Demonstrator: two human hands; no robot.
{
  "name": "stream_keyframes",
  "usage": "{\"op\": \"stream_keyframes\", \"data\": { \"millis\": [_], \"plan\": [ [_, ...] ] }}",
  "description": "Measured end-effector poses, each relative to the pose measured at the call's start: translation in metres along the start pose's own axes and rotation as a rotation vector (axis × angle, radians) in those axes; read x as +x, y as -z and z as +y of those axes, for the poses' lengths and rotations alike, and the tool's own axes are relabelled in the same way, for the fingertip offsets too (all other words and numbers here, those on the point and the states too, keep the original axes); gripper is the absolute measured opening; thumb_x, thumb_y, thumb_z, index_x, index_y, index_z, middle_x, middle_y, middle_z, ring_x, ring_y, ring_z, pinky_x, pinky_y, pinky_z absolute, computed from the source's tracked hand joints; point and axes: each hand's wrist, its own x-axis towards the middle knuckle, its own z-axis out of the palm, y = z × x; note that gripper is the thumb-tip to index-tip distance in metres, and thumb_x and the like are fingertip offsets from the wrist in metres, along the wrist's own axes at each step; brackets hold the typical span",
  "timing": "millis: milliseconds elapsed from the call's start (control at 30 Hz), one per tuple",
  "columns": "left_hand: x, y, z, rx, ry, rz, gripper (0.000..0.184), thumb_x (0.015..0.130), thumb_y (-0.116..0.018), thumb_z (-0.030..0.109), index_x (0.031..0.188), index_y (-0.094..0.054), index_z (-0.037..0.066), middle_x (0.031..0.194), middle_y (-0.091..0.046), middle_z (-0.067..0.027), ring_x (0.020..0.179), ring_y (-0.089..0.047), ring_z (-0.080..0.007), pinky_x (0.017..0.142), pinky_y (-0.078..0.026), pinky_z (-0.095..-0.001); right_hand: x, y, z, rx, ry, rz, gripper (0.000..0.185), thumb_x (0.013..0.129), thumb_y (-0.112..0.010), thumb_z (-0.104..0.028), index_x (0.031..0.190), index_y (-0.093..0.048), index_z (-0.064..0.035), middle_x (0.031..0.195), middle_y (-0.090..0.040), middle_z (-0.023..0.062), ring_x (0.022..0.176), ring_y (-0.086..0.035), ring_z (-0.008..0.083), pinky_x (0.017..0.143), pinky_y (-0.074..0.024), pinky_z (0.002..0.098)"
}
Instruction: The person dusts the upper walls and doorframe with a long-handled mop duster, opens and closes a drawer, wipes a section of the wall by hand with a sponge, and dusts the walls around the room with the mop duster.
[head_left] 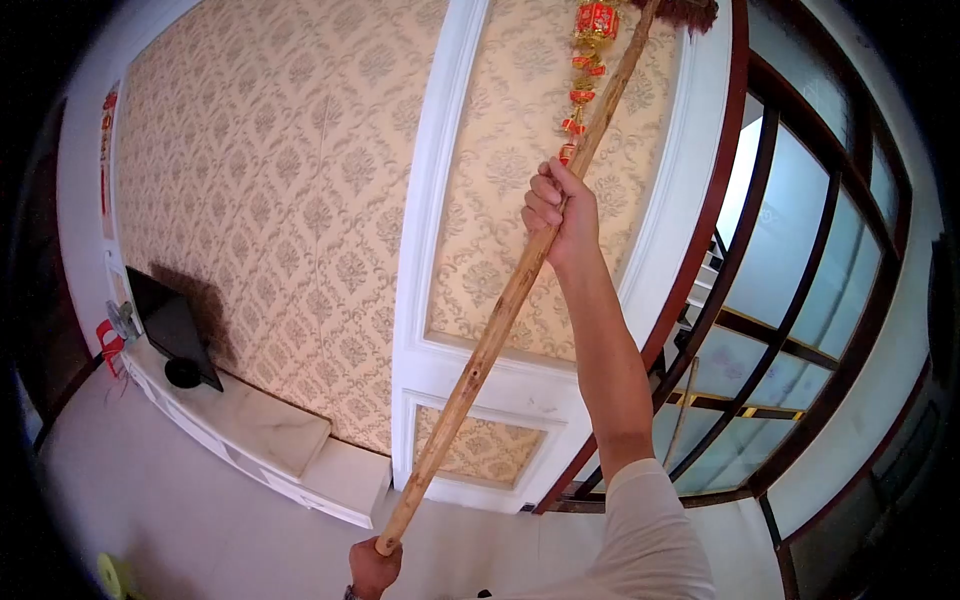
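Note:
A long-handled broom [483, 354] slants across the view from lower left to upper right. Its handle is a bare wooden pole, and a dark reddish bristle head [692, 12] is partly cut off at the top edge. My right hand [562, 215], arm raised, is closed around the upper half of the pole. Down at the bottom, my left hand [375, 568] grips the pole's lower end; something like a watch shows at that wrist. A red and gold hanging ornament [597, 22] is just left of the upper pole, against the patterned wall panel [500, 180].
A low white TV cabinet [270, 425] runs along the wall at left, with a dark television [172, 320] on it. At right stands a dark-framed glass partition [790, 240], with a thin stick [684, 410] near it. A yellow-green round object [113, 575] is on the floor.

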Motion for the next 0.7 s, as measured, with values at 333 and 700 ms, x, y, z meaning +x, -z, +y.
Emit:
{"op": "stream_keyframes", "data": {
  "millis": [333,700],
  "plan": [
    [-0.004,0.000,0.008,0.056,-0.021,0.225,0.032,0.077,-0.065,0.019,0.057,-0.050,-0.002,0.045,-0.045,-0.0133,0.040,-0.044,-0.0175,0.041,-0.038,-0.0362,0.034,-0.012,0.018,0.142,-0.076,-0.185,0.016,0.090,-0.050,-0.023,0.087,-0.052,-0.0074,0.053,-0.035,-0.0050,0.038,-0.030,0.0068,0.038,-0.0267,0.0232],
    [-0.007,0.002,0.010,0.015,-0.022,0.094,0.027,0.077,-0.062,0.016,0.060,-0.053,-0.002,0.046,-0.047,-0.0151,0.040,-0.045,-0.0205,0.043,-0.040,-0.0357,0.019,-0.002,0.015,0.049,-0.024,-0.109,0.019,0.090,-0.051,-0.025,0.094,-0.052,-0.0066,0.054,-0.036,-0.0052,0.038,-0.030,0.0067,0.038,-0.0267,0.0229]
  ]
}}
